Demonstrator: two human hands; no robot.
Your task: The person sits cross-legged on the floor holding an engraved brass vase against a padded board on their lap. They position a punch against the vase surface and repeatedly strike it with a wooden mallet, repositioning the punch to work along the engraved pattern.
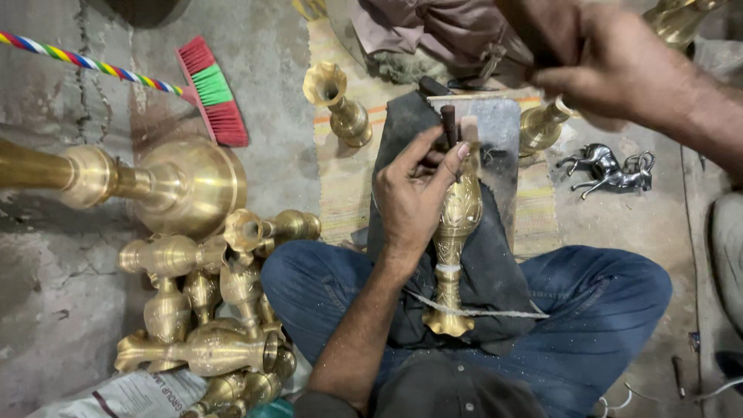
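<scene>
The left hand (414, 197) closes its grip on a thin dark metal punch (449, 124), thumb and fingers pinching it upright against the upper body of a slender engraved brass vase (453, 240). The vase lies lengthwise on a dark cloth pad (495, 263) draped over the person's lap, its flared foot pointing toward the body, and a pale cord (495, 312) runs across the cloth near that foot. The right hand (604, 66) is raised above and to the right, fingers curled shut around something dark; what it holds cannot be made out through the blur. The legs, in blue jeans (619, 294), are crossed on a striped woven mat (344, 178). A small brass vase (340, 104) stands upright on the mat beyond the left hand, and two small silver horse figurines (611, 170) lie on the concrete floor (62, 310) to the right. To the left, a heap of brass vases (209, 310) rests beside a large brass vessel (166, 186) lying on its side. A red and green brush (213, 89) with a striped handle lies further out.
</scene>
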